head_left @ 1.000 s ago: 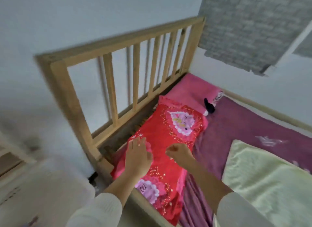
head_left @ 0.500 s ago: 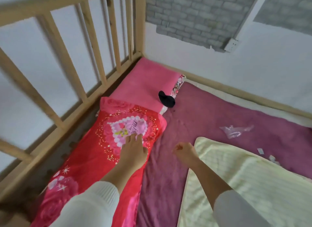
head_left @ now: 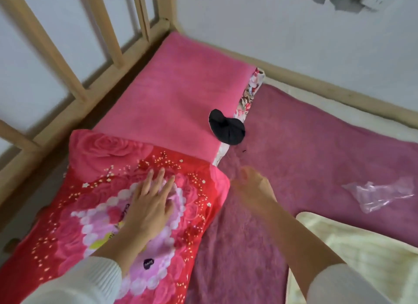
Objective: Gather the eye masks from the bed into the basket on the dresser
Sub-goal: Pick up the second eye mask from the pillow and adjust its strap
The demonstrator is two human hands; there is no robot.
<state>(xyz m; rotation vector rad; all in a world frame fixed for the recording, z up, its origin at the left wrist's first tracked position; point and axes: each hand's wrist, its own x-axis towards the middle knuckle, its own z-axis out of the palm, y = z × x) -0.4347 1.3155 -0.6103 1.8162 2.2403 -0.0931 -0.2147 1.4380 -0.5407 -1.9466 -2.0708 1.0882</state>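
Note:
A black eye mask lies crumpled on the right edge of the pink pillow, half hanging toward the purple sheet. My left hand rests flat, fingers spread, on the red floral blanket. My right hand is blurred over the purple sheet, a short way below the mask, fingers loosely apart and holding nothing. The basket and the dresser are out of view.
The wooden slatted headboard runs along the left, a wooden bed rail along the far wall. A crumpled clear plastic wrapper lies on the purple sheet. A pale yellow blanket covers the lower right.
The view has closed in on the pillow and the mask. My right hand has moved up toward the mask and its fist has loosened. My left hand stays pressed on the red blanket.

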